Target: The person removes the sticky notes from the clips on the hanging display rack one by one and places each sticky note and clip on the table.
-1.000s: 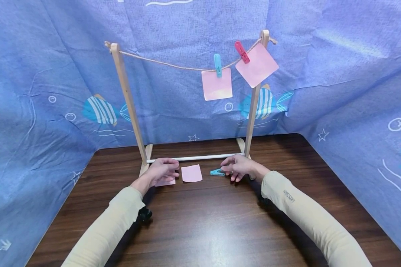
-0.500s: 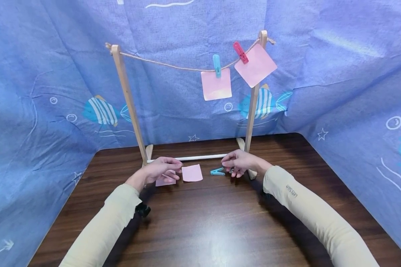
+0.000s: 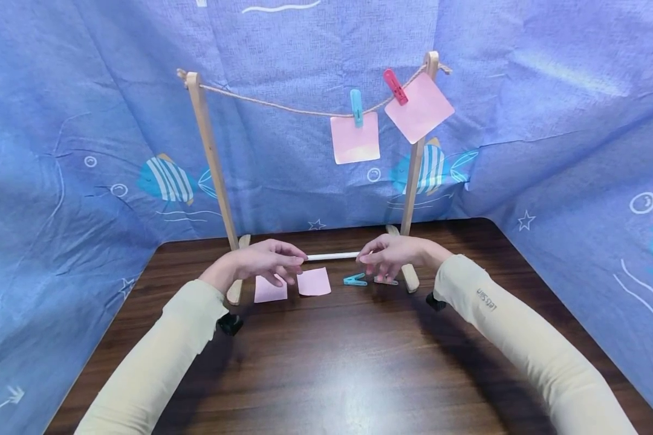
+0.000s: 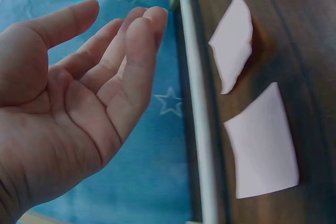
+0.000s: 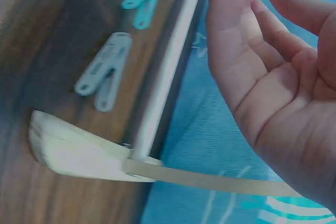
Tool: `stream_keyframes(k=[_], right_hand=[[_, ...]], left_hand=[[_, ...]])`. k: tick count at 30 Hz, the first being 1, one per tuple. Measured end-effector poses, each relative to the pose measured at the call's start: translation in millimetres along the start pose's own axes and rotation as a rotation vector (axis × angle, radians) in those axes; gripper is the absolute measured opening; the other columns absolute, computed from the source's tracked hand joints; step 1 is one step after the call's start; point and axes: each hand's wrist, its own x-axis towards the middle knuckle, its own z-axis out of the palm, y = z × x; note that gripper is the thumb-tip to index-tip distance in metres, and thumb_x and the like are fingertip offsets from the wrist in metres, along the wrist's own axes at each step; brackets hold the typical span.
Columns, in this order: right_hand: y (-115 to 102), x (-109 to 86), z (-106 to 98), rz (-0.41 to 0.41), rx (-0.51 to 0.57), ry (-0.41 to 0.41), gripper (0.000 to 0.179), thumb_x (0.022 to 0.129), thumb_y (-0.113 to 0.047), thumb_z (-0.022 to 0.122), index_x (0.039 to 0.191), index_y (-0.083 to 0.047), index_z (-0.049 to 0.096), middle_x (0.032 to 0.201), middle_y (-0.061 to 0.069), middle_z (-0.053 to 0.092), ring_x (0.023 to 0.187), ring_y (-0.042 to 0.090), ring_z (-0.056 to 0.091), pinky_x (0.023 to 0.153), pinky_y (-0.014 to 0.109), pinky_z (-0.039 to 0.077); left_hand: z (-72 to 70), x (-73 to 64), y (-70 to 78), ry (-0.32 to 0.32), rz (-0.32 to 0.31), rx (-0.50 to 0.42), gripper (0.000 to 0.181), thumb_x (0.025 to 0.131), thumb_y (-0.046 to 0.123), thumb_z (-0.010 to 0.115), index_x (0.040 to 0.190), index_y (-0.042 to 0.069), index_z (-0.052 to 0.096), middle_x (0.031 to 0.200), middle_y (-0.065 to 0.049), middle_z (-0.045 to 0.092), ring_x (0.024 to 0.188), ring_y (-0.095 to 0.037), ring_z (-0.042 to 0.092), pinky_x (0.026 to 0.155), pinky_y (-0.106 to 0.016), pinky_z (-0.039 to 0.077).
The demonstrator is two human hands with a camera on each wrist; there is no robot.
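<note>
Pink squares [image 3: 271, 290] lie side by side on the table [image 3: 315, 350] in the head view, left of a blue peg [image 3: 354, 280] and a grey peg [image 3: 386, 281], probably spread so each can be lifted singly. Above, two hanging squares [image 3: 355, 145] stay up because a turquoise clip [image 3: 356, 109] and a red clip [image 3: 395, 86] pinch them to the cord [image 3: 272, 105] between wooden posts. The left hand [image 3: 266, 260] hovers over the paper, the right hand [image 3: 394, 252] over the pegs; both are relaxed and empty. From the left wrist, the palm faces the camera, thumb well apart from the fingers, and the right-hand paper shows a curled edge casting shadow, which the head view barely reveals. From the right wrist, the grey peg, partly covered by fingers in the head view, appears whole, its arms apart, near the white bar [image 5: 170, 66], clear of the hand.
</note>
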Motion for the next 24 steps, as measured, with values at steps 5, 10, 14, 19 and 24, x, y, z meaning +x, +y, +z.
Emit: stream_keyframes(k=[5, 10, 14, 19, 24], right_hand=[[-23.2, -11.0, -7.6, -0.071, -0.072, 0.014, 0.037, 0.107, -0.025, 0.056, 0.135, -0.002, 0.060, 0.111, 0.021, 0.066, 0.083, 0.031, 0.071, 0.075, 0.047, 0.061], [-55.9, -29.5, -18.7, -0.127, -0.102, 0.015, 0.038, 0.108, -0.027, 0.053, 0.139, -0.006, 0.058, 0.115, 0.020, 0.066, 0.096, 0.040, 0.069, 0.078, 0.046, 0.060], [-82.0, -44.2, -27.2, -0.177, -0.139, 0.021, 0.040, 0.108, -0.027, 0.052, 0.142, -0.005, 0.055, 0.120, 0.020, 0.065, 0.100, 0.039, 0.067, 0.080, 0.044, 0.060], [-111.0, -58.9, -34.3, -0.266, -0.203, 0.057, 0.040, 0.108, -0.026, 0.052, 0.141, -0.005, 0.055, 0.119, 0.018, 0.066, 0.100, 0.038, 0.067, 0.083, 0.046, 0.059], [-136.1, -74.3, -39.1, -0.364, -0.254, 0.115, 0.039, 0.107, -0.028, 0.056, 0.139, -0.007, 0.058, 0.119, 0.016, 0.068, 0.100, 0.039, 0.067, 0.083, 0.046, 0.059]], left_hand=[[-5.8, -10.6, 21.1, -0.036, 0.013, 0.049, 0.048, 0.105, 0.024, 0.059, 0.146, 0.002, 0.049, 0.131, -0.024, 0.063, 0.108, -0.036, 0.067, 0.087, -0.045, 0.058], [-10.7, -18.7, 42.2, -0.027, 0.026, 0.076, 0.045, 0.105, 0.024, 0.059, 0.146, 0.005, 0.051, 0.131, -0.020, 0.063, 0.110, -0.036, 0.066, 0.092, -0.050, 0.056], [-11.4, -22.4, 60.2, 0.015, 0.053, 0.089, 0.045, 0.106, 0.023, 0.058, 0.146, 0.006, 0.050, 0.138, -0.018, 0.058, 0.116, -0.037, 0.064, 0.091, -0.050, 0.057], [-10.2, -25.1, 84.5, 0.099, 0.114, 0.064, 0.045, 0.104, 0.024, 0.060, 0.145, 0.006, 0.048, 0.142, -0.016, 0.052, 0.116, -0.035, 0.064, 0.088, -0.047, 0.058], [-6.0, -26.6, 108.1, 0.185, 0.161, 0.015, 0.043, 0.104, 0.022, 0.060, 0.142, 0.004, 0.049, 0.138, -0.015, 0.052, 0.111, -0.033, 0.065, 0.084, -0.045, 0.060]])
